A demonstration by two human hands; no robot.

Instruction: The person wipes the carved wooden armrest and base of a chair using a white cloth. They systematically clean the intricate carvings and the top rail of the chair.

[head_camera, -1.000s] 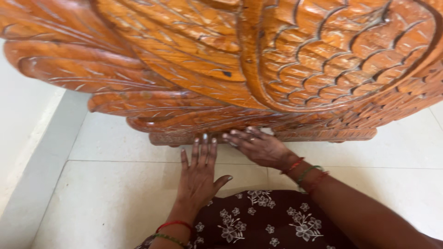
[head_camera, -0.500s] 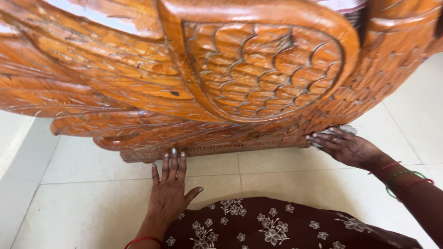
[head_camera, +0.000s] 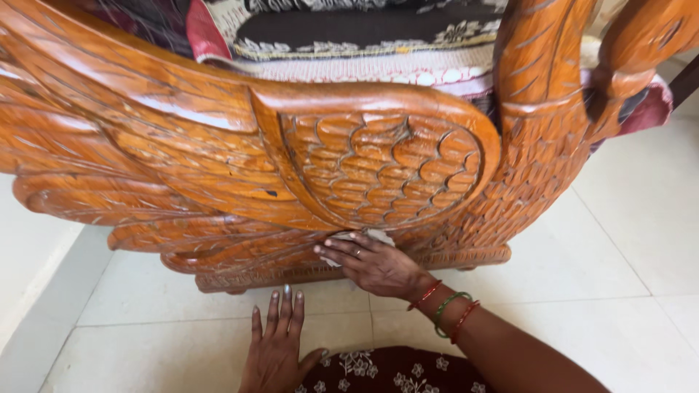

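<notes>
A large carved wooden sofa side (head_camera: 378,167), shaped like a bird with feathered wings, fills the view. My right hand (head_camera: 371,263) presses a small pale cloth (head_camera: 377,236) against the lower carving just under the scaled wing panel. Red and green bangles sit on that wrist. My left hand (head_camera: 277,346) lies flat on the white tiled floor (head_camera: 582,276), fingers together and pointing at the sofa's base, holding nothing.
Patterned cushions and fabric (head_camera: 364,36) lie on the seat above the carving. My dark floral garment (head_camera: 393,371) shows at the bottom edge. A pale wall or raised strip (head_camera: 29,262) runs along the left.
The view has tilted up, showing the seat cushions. My right hand has moved left from the sofa's right base up to the carving under the wing. My left hand stays on the floor.
</notes>
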